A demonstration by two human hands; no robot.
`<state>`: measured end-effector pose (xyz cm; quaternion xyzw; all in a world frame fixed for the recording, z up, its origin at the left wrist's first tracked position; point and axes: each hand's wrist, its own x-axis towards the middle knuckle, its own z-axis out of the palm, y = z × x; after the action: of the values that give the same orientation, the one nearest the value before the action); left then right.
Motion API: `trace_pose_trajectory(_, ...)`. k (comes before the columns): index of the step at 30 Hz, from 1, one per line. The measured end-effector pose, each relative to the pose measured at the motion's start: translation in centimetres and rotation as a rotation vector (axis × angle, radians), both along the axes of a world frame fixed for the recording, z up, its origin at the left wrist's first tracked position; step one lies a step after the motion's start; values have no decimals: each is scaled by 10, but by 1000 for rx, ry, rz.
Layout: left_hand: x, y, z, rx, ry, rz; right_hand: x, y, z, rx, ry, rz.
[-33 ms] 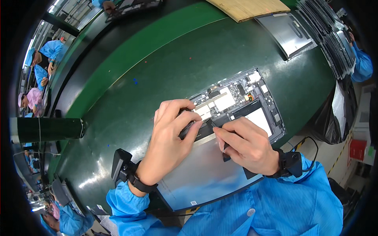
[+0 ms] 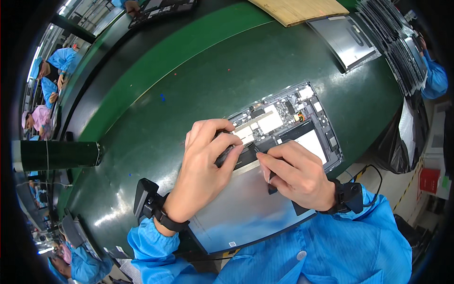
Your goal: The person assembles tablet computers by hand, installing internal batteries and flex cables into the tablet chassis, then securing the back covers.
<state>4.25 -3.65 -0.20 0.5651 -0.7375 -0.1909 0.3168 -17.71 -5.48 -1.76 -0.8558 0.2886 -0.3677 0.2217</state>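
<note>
An opened tablet-like device (image 2: 289, 115) with its circuit board exposed is lying on the green tabletop (image 2: 198, 90) before a worker in a blue smock (image 2: 302, 246), one large glossy panel (image 2: 236, 208) stretching from its near edge toward the worker. The right hand (image 2: 302, 177) is pinching one slim dark tool (image 2: 272, 189) between thumb and fingers, pressed together near the device's near edge; the tool's working tip is proving hard to make out. The left hand (image 2: 203, 156) is bending over the device's left end, thumb and fingers curling with a narrow gap between them; whether they are gripping anything cannot be told, and the hand is hiding that corner. Two black wrist units (image 2: 150, 201) are sitting on the wrists, one on each.

Beyond the device, two red specks (image 2: 229, 70) and a few blue specks (image 2: 162, 97), too small to count surely, are dotting the surface. At the far right, one silvery panel (image 2: 338, 40) is lying beside a stack of dark sheets (image 2: 402, 47), too tightly packed to count, while one tan board (image 2: 298, 12) is running out of view at the top. There, another person's hand (image 2: 131, 6) is touching a second opened device (image 2: 163, 10), also cut off.
</note>
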Motion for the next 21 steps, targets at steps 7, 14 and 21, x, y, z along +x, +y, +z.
trace_pose_trajectory(7, 0, 5, 2, -4, -8, -6, 1, 0, -3, -19, 8, 30)
trace_pose_trajectory(14, -1, 28, 10, 38, -202, -140, 3, 1, -2, -32, 69, -31)
trace_pose_trajectory(21, 3, 27, 4, 7, -252, -130, 6, -2, -6, -14, 70, -12)
